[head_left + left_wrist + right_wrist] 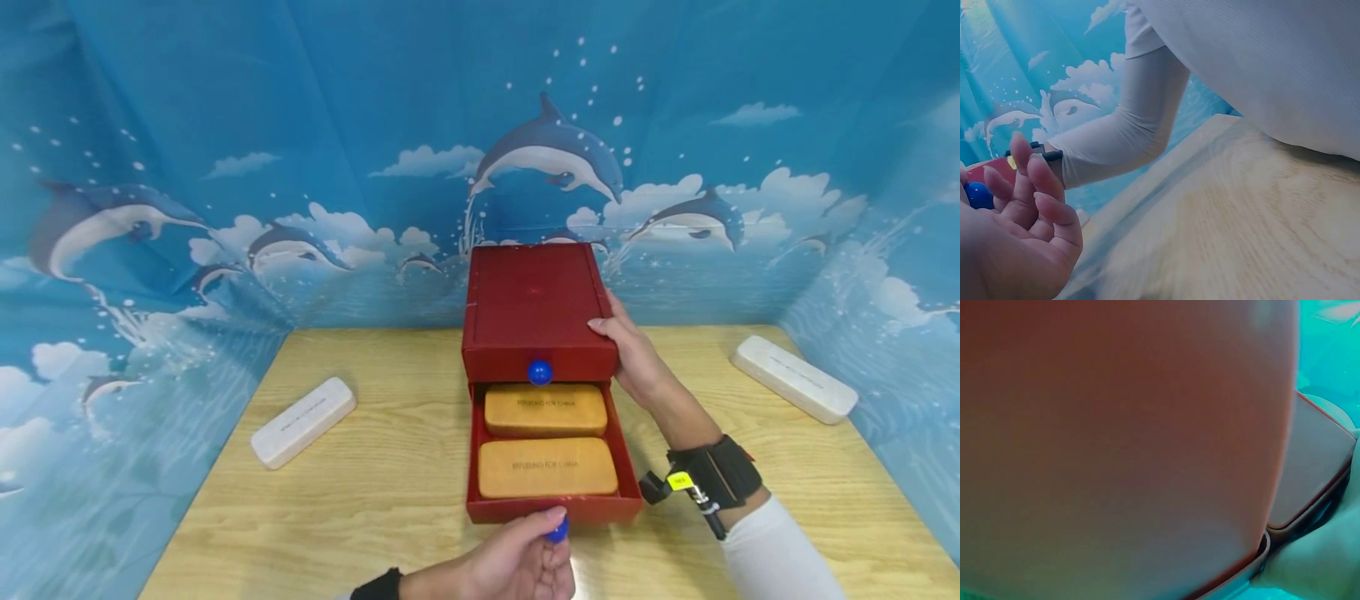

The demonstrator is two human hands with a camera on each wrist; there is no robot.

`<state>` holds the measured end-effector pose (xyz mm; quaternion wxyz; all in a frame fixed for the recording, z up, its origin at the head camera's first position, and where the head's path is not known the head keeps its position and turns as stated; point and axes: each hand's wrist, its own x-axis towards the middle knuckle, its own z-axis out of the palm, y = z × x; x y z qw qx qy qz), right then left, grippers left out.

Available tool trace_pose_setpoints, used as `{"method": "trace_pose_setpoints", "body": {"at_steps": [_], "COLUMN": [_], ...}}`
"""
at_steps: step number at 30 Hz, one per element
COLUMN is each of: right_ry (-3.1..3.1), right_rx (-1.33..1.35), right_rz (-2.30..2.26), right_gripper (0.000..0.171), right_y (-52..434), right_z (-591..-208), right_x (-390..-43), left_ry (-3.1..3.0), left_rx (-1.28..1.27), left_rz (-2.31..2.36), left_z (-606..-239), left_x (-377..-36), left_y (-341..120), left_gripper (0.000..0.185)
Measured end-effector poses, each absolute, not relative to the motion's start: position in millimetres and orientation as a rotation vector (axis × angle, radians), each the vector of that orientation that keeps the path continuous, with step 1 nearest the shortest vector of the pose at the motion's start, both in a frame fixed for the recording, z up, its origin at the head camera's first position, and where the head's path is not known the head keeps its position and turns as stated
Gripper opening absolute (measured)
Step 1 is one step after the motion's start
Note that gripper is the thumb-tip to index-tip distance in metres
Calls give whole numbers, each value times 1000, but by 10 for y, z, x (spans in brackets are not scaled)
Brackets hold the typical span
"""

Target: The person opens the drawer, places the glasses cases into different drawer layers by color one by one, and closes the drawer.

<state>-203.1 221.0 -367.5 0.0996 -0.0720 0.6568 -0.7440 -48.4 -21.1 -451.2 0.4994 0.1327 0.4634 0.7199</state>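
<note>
A red drawer box stands at the middle of the table with its lower drawer pulled out. Two yellow oblong blocks with printed lettering lie inside, one behind the other. My left hand pinches the lower drawer's blue knob; the left wrist view shows the same knob beside curled fingers. On the box's right side rests my right hand, thumb over the top edge and other fingers partly hidden along the side. The upper drawer, with its own blue knob, is closed.
One white oblong block lies on the wooden table to the left. Another white block is near the right edge. Behind the table hangs a blue dolphin-print curtain.
</note>
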Motion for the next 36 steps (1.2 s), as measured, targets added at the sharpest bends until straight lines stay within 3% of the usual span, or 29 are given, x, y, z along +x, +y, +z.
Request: {"method": "trace_pose_setpoints", "body": {"at_steps": [8, 36], "right_ry": [1956, 1989], "right_rx": [-206, -246], "right_rz": [-2191, -2181], "right_gripper": [74, 74], "right_y": [2208, 2219], "right_z": [-3666, -3677], "right_x": [-2024, -2013], "left_ry": [1173, 1287], "left_rx": [502, 286], "left_rz": [1785, 1819], "left_z": [-4485, -4401], "left_x": [-581, -939], "left_y": [-220, -147], "left_gripper": [51, 52]}}
